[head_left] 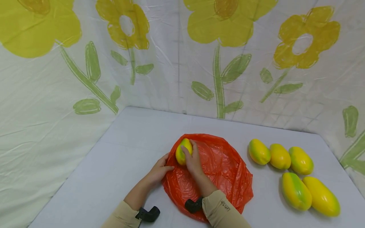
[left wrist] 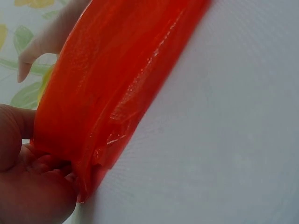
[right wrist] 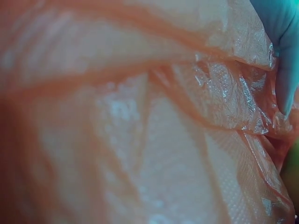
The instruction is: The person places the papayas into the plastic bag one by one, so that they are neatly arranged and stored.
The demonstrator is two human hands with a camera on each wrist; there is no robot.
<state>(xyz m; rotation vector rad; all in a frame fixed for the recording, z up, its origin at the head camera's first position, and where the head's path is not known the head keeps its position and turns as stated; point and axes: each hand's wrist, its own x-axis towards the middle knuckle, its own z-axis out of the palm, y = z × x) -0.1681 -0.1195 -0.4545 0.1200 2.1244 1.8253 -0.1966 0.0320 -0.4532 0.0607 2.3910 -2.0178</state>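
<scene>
A red plastic bag (head_left: 219,164) lies spread with its mouth open on the table. My left hand (head_left: 158,171) grips the bag's left rim, thumb inside and fingers on the outer side; the left wrist view shows this hold on the red film (left wrist: 117,93) close up. Over the left part of the bag, my right hand (head_left: 194,160) holds a yellow-green mango (head_left: 182,152) between thumb and fingers. At the right wrist view's edge, part of that mango (right wrist: 292,179) shows below a finger; I cannot tell which hand the finger belongs to.
Several more yellow-green mangoes lie right of the bag, a row at the back with one mango (head_left: 280,156) in its middle, and a front pair with one (head_left: 296,191) on its left. The white table (head_left: 114,164) meets a flower-printed cloth (head_left: 171,79) behind.
</scene>
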